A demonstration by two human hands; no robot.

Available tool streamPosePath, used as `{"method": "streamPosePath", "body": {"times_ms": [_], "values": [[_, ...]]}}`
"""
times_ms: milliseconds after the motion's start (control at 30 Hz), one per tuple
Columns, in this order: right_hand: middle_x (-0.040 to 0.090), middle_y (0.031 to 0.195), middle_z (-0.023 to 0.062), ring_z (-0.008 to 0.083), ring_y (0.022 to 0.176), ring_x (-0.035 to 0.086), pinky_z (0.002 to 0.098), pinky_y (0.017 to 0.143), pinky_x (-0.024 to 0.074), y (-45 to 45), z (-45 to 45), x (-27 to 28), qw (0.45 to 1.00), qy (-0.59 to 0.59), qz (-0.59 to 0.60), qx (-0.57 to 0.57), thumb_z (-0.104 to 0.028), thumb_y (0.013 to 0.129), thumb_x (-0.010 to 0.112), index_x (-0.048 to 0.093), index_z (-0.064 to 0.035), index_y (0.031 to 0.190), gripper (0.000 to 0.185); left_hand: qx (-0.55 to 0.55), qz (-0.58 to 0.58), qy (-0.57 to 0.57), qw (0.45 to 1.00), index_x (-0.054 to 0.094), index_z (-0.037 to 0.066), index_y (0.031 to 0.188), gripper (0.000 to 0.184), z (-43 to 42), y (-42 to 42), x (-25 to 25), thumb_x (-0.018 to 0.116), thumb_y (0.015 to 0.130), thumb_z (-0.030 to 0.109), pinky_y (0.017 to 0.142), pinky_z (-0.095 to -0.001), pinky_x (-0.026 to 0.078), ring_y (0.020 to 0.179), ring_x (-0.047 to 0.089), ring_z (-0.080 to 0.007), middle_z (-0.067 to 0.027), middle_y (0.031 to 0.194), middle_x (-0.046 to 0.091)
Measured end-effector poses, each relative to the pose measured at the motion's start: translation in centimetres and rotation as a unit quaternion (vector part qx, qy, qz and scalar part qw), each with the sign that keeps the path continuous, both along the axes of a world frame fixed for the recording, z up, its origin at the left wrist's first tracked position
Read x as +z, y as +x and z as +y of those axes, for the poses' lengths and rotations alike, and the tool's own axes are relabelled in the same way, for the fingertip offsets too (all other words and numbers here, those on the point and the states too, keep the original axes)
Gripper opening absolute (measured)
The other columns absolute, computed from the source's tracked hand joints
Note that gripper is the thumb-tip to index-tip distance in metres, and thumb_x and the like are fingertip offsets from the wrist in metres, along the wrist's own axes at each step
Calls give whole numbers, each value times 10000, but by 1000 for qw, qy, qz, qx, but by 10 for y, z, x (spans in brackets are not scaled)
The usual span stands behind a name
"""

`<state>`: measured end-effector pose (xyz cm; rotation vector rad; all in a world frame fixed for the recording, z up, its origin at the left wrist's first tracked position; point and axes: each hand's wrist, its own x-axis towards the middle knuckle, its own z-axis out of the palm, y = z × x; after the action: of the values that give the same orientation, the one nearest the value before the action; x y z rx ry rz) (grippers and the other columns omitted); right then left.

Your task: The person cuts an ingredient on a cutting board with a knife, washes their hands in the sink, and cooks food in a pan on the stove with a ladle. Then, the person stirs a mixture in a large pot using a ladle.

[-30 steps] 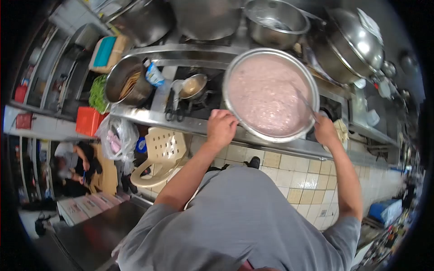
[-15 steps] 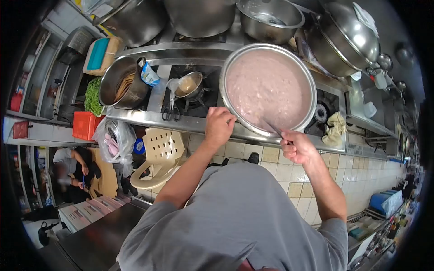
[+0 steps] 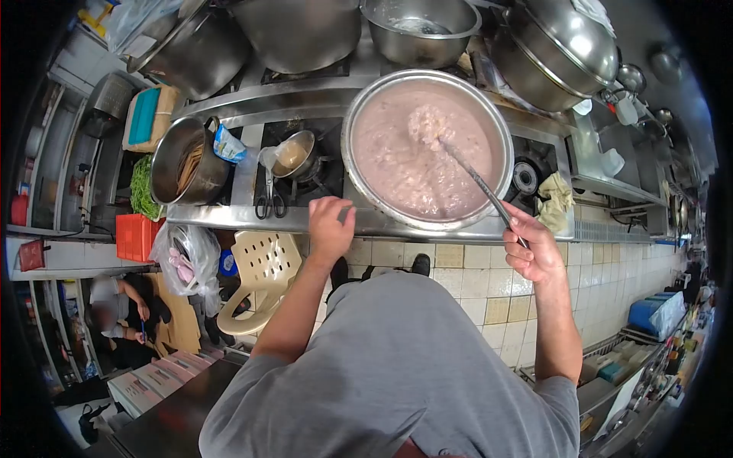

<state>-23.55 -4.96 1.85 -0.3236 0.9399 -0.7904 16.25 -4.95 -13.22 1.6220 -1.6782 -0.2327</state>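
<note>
A wide metal pot [image 3: 502, 130] full of thick pinkish, lumpy mixture stands on the stove. My right hand [image 3: 532, 246] is closed around the handle of a long metal ladle [image 3: 477, 179], whose far end is heaped with the mixture near the pot's middle. Off the pot's left rim, my left hand [image 3: 330, 227] is held apart from it over the counter's front edge, fingers loosely spread, holding nothing. Black scissors [image 3: 269, 200] lie to its left, below a small pan [image 3: 294, 155] with a light brown content.
A pot with sticks [image 3: 164, 164] stands at the left, beside a blue-white packet [image 3: 227, 145]. Large pots [image 3: 298, 34] line the back. A cloth [image 3: 555, 202] lies at the right. A beige chair [image 3: 263, 259] stands below the counter. Another person [image 3: 122, 305] is at the lower left.
My left hand has come off the pot's rim. The right hand has swept the ladle round, and its end now shows raised in the mixture. The view has shifted, moving the stove items leftward.
</note>
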Motion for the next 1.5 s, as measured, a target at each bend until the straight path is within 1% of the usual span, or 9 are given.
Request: {"method": "streamPosePath", "body": {"times_ms": [233, 367, 467, 733, 833, 900, 1067, 1367, 1500], "values": [[541, 747, 16, 44, 421, 327, 206, 378, 271, 7, -5, 2, 985, -70, 151, -42, -74, 1001, 522, 452, -67, 1466, 471, 45, -31, 30, 998, 721, 82, 1021, 230, 9, 39, -15, 757, 804, 148, 917, -426, 465, 1016, 562, -333, -126, 1033, 658], [661, 863, 65, 82, 658, 567, 243, 599, 456, -1, -23, -31, 877, -200, 437, 15, -57, 979, 551, 544, 2, 1391, 416, 69, -24, 23, 997, 712, 80, 1050, 253, 12, 45, -13, 756, 813, 155, 925, -428, 450, 1017, 559, -337, -129, 1044, 656], [692, 1082, 276, 378, 1037, 681, 403, 901, 509, 11, -43, -31, 674, -348, 645, 89, -33, 906, 572, 531, 16, 1371, 469, 73, -14, 14, 997, 707, 71, 1065, 267, 13, 45, -6, 756, 817, 156, 930, -427, 441, 1018, 565, -336, -134, 1039, 657], [677, 1005, 313, 454, 1012, 655, 458, 883, 514, 82, -107, -80, 689, -356, 599, 202, -59, 893, 545, 581, 25, 1299, 416, 53, -23, 24, 998, 693, 47, 1091, 299, 22, 41, -12, 756, 821, 159, 948, -419, 420, 1031, 594, -310, -137, 1043, 663], [680, 1100, 268, 421, 1026, 661, 470, 913, 530, 95, -77, -39, 623, -339, 620, 336, -14, 849, 532, 524, -10, 1360, 511, 36, -19, 33, 999, 693, 53, 1095, 297, 26, 37, -8, 752, 822, 156, 955, -423, 415, 1040, 585, -324, -142, 1056, 662], [687, 1052, 247, 385, 1015, 675, 465, 881, 544, 84, -45, 10, 479, -318, 682, 452, -11, 848, 537, 476, -24, 1403, 558, 39, -18, 54, 998, 690, 59, 1107, 305, 26, 36, -3, 749, 824, 156, 963, -428, 412, 1055, 575, -336, -144, 1068, 660], [691, 1079, 192, 341, 977, 702, 433, 821, 567, 22, -1, 68, 393, -269, 727, 494, -42, 866, 547, 519, -63, 1370, 506, 51, -53, 54, 996, 674, 58, 1128, 313, 37, 48, -4, 736, 832, 143, 984, -443, 418, 1058, 566, -360, -166, 1096, 653], [685, 787, 76, 259, 738, 701, 427, 585, 546, -13, -42, -68, 447, -444, 757, 174, -198, 854, 624, 682, -177, 1141, 293, 31, -9, 276, 961, 672, 37, 1119, 346, 88, -32, -38, 744, 817, 189, 951, -439, 494, 1085, 615, -388, -199, 1157, 653], [630, 1107, 171, 336, 903, 639, 440, 767, 523, -54, 20, -51, 439, -533, 719, -82, -194, 840, 691, 661, -102, 1197, 370, -111, -101, 354, 923, 675, 56, 1171, 414, 98, -81, -69, 753, 827, 273, 980, -447, 486, 1117, 615, -381, -209, 1193, 654]]}}
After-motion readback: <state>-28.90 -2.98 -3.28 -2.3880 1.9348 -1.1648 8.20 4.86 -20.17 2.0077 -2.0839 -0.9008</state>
